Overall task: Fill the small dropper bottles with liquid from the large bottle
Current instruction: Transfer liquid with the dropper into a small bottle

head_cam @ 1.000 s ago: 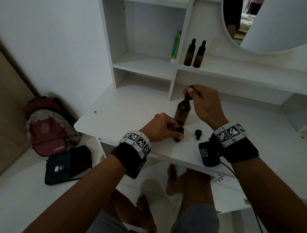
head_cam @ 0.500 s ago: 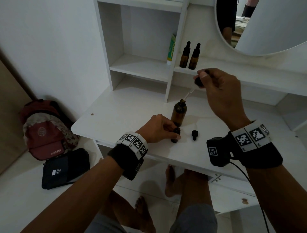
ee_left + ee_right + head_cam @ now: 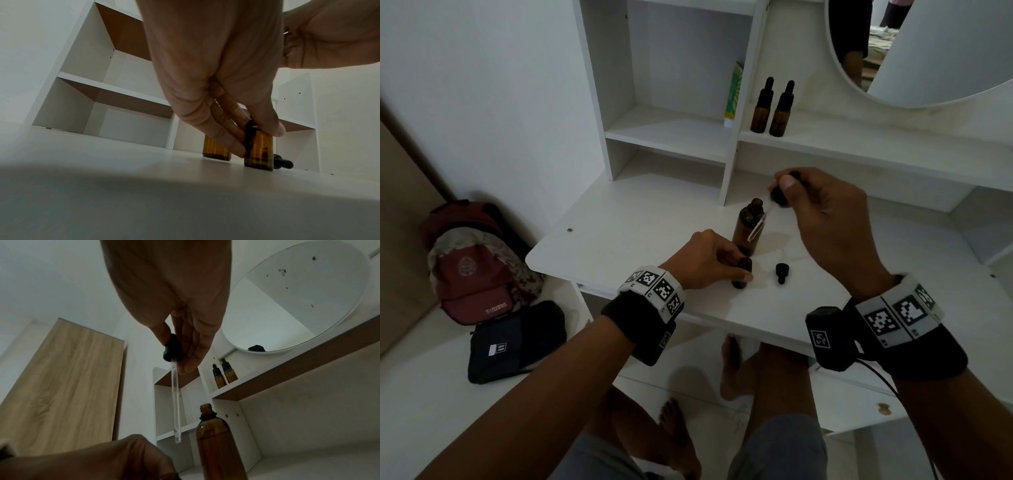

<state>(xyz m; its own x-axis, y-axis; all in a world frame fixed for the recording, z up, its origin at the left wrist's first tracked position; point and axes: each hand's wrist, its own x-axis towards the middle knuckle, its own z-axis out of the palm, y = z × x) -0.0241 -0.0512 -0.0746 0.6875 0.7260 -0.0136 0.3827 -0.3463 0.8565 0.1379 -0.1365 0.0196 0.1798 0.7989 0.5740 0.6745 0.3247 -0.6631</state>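
Dropper (image 3: pixel 763 219) out of large bottle (image 3: pixel 748 228), pinched by right hand (image 3: pixel 822 219). Left hand (image 3: pixel 705 260) fingers pinched small bottle (image 3: pixel 741 274), uncapped, at 7 o'clock from large. Transfer pending; shelf bottles (image 3: pixel 770 106) untouched.

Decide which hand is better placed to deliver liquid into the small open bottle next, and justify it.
Right. The right hand pinches the dropper, out of the large bottle; the left hand is busy steadying the small bottle.
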